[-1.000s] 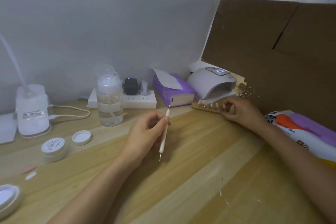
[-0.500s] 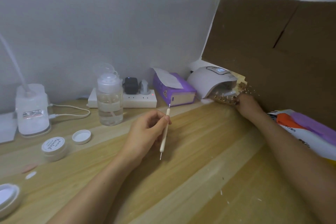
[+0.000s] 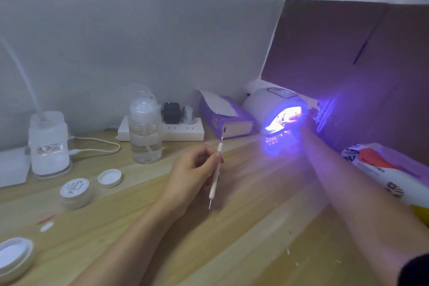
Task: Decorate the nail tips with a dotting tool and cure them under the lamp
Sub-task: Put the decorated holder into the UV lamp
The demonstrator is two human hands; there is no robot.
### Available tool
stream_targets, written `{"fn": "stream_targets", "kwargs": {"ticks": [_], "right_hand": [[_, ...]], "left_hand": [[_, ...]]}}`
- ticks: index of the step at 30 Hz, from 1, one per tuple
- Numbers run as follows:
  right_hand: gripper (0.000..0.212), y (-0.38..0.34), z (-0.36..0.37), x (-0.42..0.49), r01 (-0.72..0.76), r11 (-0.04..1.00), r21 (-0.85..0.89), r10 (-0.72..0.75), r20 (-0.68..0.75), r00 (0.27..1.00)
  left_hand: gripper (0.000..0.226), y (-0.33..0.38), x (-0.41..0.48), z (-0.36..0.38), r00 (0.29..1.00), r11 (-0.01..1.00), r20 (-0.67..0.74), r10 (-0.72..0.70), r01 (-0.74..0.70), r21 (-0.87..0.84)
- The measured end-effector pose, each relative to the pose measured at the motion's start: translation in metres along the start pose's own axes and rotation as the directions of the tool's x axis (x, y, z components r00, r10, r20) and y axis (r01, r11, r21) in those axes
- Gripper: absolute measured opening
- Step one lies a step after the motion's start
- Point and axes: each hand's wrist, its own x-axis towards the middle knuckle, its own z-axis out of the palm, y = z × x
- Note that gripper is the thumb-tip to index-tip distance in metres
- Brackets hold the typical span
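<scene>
Fingers of my left hand [image 3: 192,169] pinch the dotting tool [image 3: 214,179] over open tabletop [image 3: 232,239]; my right hand [image 3: 303,122] is at the mouth of the lit lamp [image 3: 267,104] beside the cardboard [image 3: 336,53], and I cannot tell its grip through the glare

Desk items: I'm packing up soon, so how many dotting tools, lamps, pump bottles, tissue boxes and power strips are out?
Dotting tool: 1
Lamp: 1
Pump bottle: 1
Tissue box: 1
Power strip: 1
Total: 5

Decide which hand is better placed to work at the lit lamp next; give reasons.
Right: the right hand is at the mouth of the lamp, while the left hand pinches the dotting tool over mid-table.
</scene>
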Motion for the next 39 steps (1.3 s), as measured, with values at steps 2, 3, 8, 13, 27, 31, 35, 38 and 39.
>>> {"fn": "stream_targets", "kwargs": {"ticks": [2,3,8,13,27,31,35,38,39], "right_hand": [[0.035,-0.001,-0.002,-0.007,-0.017,0.995,0.101,0.015,0.020,1.000],[0.029,0.000,-0.004,-0.011,-0.001,0.991,0.135,0.003,-0.017,1.000],[0.021,-0.015,-0.018,-0.033,0.449,0.893,-0.037,-0.438,-0.304,0.846],[0.038,-0.058,-0.023,-0.009,0.439,0.742,-0.507,-0.489,0.039,0.872],[0.040,-0.071,-0.019,0.014,0.425,0.723,-0.544,-0.404,0.166,0.900],[0.043,-0.075,-0.018,0.019,0.388,0.704,-0.595,-0.372,0.158,0.915],[0.046,-0.078,-0.022,-0.004,0.443,0.651,-0.616,-0.447,0.161,0.880],[0.050,-0.074,-0.023,-0.065,0.681,0.634,-0.365,-0.708,0.079,0.702],[0.050,-0.072,-0.025,-0.093,0.782,0.577,-0.234,-0.787,0.097,0.609]], "left_hand": [[0.020,0.001,0.000,0.000,1.000,1.000,0.000,0.005,-0.005,0.012],[0.020,0.001,0.000,0.000,1.000,1.000,-0.003,0.006,-0.006,0.022],[0.020,0.003,-0.002,0.001,1.000,0.999,0.005,0.010,-0.010,0.052],[0.020,0.005,-0.003,0.001,1.000,1.000,-0.008,-0.006,0.006,0.017],[0.021,0.002,-0.002,0.000,1.000,0.999,-0.019,-0.019,0.019,-0.029],[0.022,-0.002,0.000,-0.001,1.000,0.999,0.007,-0.004,0.004,-0.041],[0.022,-0.002,0.001,-0.002,1.000,0.998,-0.001,-0.031,0.031,-0.062],[0.019,0.005,-0.001,0.001,0.998,0.994,-0.004,-0.061,0.061,-0.094],[0.017,0.008,-0.002,0.002,0.997,0.991,-0.010,-0.082,0.081,-0.107]]}}
